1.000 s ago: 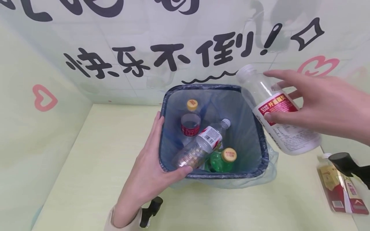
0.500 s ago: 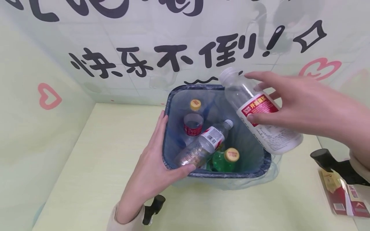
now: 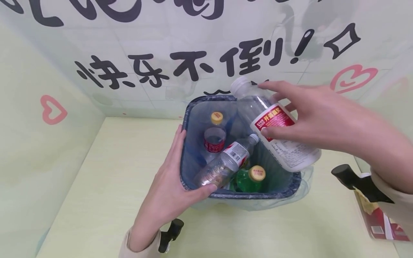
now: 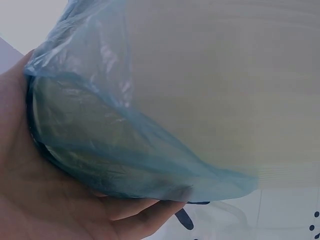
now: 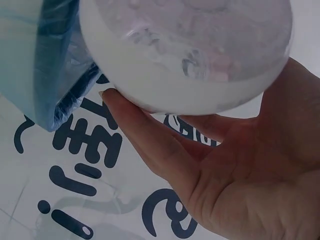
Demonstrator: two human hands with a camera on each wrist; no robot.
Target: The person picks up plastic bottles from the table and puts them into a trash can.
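My left hand (image 3: 169,195) grips the left front of a square trash bin (image 3: 251,196), thumb over the rim and fingers along the outside. A blue plastic bag (image 4: 115,165) lines the bin and hangs over its edge. Above the bin's right side my right hand (image 3: 317,116) holds a clear plastic bottle (image 3: 288,152) with a white cap and a red and white label, tilted with its cap up to the left. Inside the bin are a yellow-capped bottle (image 3: 214,138), a clear bottle lying slantwise (image 3: 237,152) and a green bottle (image 3: 246,181).
The bin stands on a pale yellow-green table (image 3: 106,179). Behind it rises a wall (image 3: 138,96) with black lettering and pink hearts. A flat red and gold bottle or pack (image 3: 380,222) lies at the table's right, partly covered by the right sleeve (image 3: 397,200).
My right hand has carried the clear bottle left, from beyond the bin's right edge to over its opening. My left hand keeps its grip on the rim.
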